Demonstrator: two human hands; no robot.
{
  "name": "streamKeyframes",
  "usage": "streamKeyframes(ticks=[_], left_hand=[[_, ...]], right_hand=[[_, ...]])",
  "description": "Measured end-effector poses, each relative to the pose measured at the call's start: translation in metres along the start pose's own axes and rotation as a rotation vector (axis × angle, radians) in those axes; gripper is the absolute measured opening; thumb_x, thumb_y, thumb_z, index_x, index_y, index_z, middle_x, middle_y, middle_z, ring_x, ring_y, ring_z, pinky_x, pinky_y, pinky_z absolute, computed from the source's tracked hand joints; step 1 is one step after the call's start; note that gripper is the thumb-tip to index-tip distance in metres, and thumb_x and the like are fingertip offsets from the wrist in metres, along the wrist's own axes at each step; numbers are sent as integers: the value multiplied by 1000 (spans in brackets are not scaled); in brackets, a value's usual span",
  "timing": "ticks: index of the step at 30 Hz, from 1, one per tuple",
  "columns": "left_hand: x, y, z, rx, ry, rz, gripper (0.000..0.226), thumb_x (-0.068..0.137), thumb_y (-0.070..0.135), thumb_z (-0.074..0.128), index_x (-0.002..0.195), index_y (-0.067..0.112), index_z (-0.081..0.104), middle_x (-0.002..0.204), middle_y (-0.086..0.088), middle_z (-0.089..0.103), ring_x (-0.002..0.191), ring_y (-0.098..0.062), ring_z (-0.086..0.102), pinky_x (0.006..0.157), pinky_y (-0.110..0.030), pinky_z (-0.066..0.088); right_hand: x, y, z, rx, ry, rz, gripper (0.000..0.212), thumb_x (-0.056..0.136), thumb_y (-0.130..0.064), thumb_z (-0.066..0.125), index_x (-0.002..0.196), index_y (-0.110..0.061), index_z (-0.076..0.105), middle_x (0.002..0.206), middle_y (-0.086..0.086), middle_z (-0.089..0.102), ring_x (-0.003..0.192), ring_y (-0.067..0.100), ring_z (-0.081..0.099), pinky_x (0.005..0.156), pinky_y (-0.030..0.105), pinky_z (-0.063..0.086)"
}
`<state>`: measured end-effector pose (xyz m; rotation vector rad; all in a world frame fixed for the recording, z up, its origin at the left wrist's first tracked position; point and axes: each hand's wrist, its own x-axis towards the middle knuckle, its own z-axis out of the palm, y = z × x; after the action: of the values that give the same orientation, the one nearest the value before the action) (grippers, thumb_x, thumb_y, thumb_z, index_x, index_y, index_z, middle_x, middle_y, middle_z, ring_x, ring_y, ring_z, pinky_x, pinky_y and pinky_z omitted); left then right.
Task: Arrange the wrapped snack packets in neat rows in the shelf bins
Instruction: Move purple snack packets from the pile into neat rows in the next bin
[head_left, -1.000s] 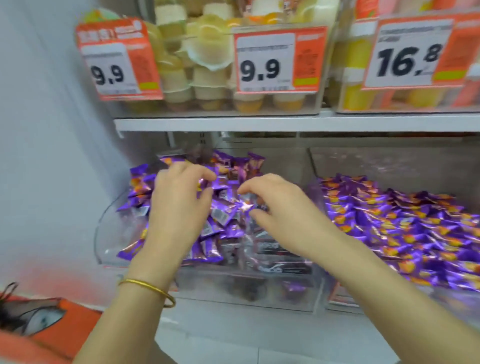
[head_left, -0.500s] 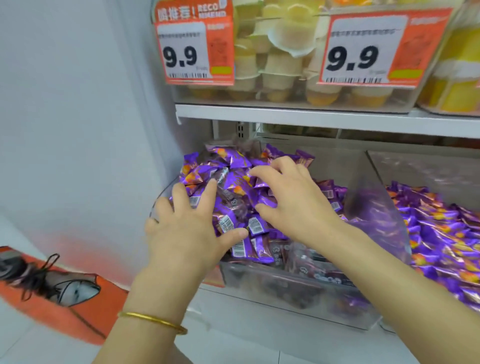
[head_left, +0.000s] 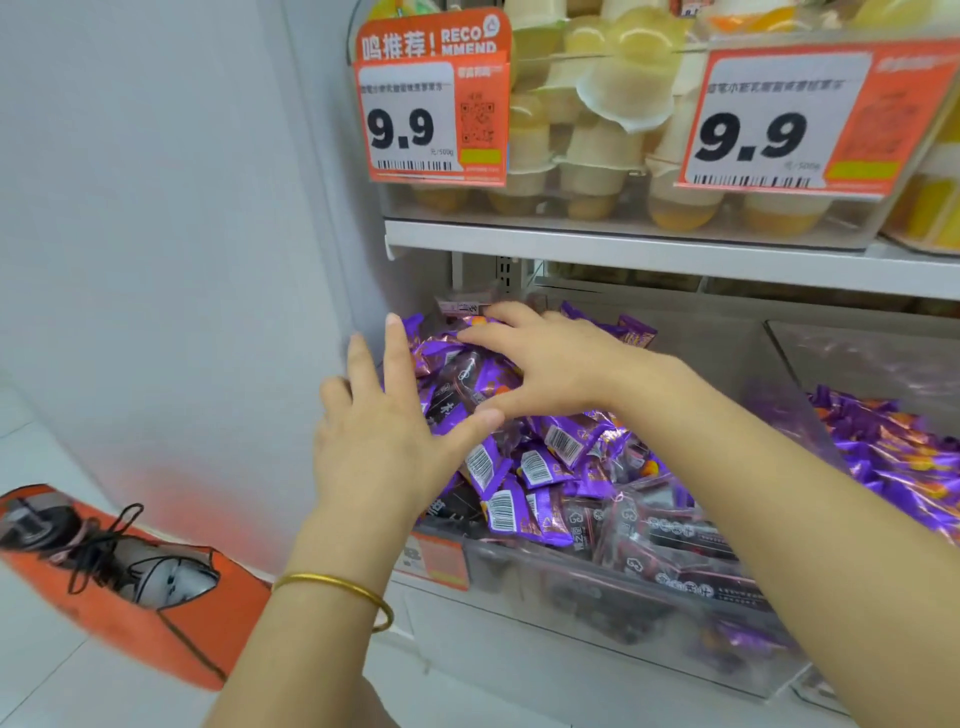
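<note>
A clear plastic shelf bin (head_left: 597, 587) at centre holds a heap of purple wrapped snack packets (head_left: 545, 457), with darker packets along its front. My left hand (head_left: 384, 441) lies flat on the left side of the heap, fingers straight and spread, thumb out to the right. My right hand (head_left: 550, 358) reaches across from the right and rests on the top of the pile, fingers extended toward the back left corner. Neither hand grips a packet that I can see. A second bin of purple packets (head_left: 893, 457) sits to the right.
A white wall (head_left: 182, 260) borders the bin on the left. The shelf above (head_left: 675, 254) carries clear bins of yellow jelly cups (head_left: 597, 156) with orange 9.9 price tags (head_left: 431, 114). An orange bag (head_left: 130, 587) lies on the floor at lower left.
The view has shifted left and closer. Both hands went from picking at packets in the middle of the heap to lying flatter, spread over its left and back part.
</note>
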<state>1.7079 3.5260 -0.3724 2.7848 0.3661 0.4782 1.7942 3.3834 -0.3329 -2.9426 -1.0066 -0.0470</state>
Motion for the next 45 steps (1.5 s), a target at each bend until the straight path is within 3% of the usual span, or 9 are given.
streamKeyframes(ticks=[7, 14, 22, 26, 33, 36, 38, 41, 45], left_hand=[[21, 3, 11, -75, 21, 78, 88, 74, 69, 54, 146, 35, 17, 151, -2, 23, 132, -30, 24, 104, -43, 26], [17, 3, 8, -339, 127, 119, 40, 78, 39, 70, 114, 31, 54, 120, 7, 42, 111, -23, 49, 94, -44, 39], [20, 6, 8, -318, 339, 163, 16, 89, 25, 60, 104, 22, 58, 105, 3, 61, 96, -28, 56, 81, -41, 41], [6, 15, -4, -569, 451, 197, 10, 91, 25, 57, 100, 22, 58, 90, 13, 57, 86, -12, 54, 77, -34, 44], [-8, 44, -17, -1401, 177, 11, 4, 95, 16, 51, 97, 17, 55, 89, 1, 67, 69, -9, 66, 65, -26, 56], [-10, 56, -11, -1625, 9, -69, 7, 97, 15, 47, 99, 11, 53, 92, -8, 68, 75, -16, 68, 67, -28, 57], [-14, 67, -5, -1750, -110, -76, 13, 97, 9, 45, 109, 8, 49, 89, -9, 67, 72, -17, 68, 62, -27, 57], [-20, 86, 4, -1861, -296, -43, 35, 95, 2, 45, 129, 6, 40, 99, -11, 63, 72, -17, 67, 64, -29, 57], [-29, 113, 13, -1806, -519, 110, 37, 93, -3, 42, 128, 9, 47, 107, -8, 66, 86, -18, 68, 70, -29, 58]], right_hand=[[-26, 6, 13, -17, 150, -7, 58, 86, -49, 56, 138, -32, 37, 146, -2, 28, 120, 28, 46, 96, 41, 41], [-42, 4, 23, -30, 257, 33, 35, 90, -30, 53, 125, -28, 50, 135, 0, 38, 108, 30, 52, 86, 39, 43], [-53, -3, 36, -56, 322, 66, 45, 85, -36, 62, 126, -27, 46, 128, -2, 45, 113, 24, 45, 95, 38, 34], [-48, -3, 39, -84, 382, 74, 36, 88, -32, 59, 122, -22, 49, 124, 1, 49, 111, 27, 47, 94, 37, 31], [-68, 11, 24, 193, 583, 3, 14, 83, -18, 63, 94, -14, 57, 104, 2, 57, 97, 27, 52, 85, 38, 42], [-99, 22, 8, 412, 659, 91, 11, 83, -16, 65, 89, -19, 56, 85, -11, 52, 80, 1, 46, 76, 12, 35], [-117, 31, 6, 614, 671, 236, 14, 84, -18, 65, 87, -27, 53, 75, -12, 50, 70, -1, 48, 68, 9, 37], [-131, 39, 10, 1122, 736, 394, 9, 87, -21, 60, 90, -27, 56, 90, -2, 59, 81, 14, 61, 70, 28, 56], [-138, 40, 9, 1618, 795, 467, 7, 94, -13, 52, 100, -15, 54, 111, 9, 58, 90, 19, 66, 63, 41, 59]])
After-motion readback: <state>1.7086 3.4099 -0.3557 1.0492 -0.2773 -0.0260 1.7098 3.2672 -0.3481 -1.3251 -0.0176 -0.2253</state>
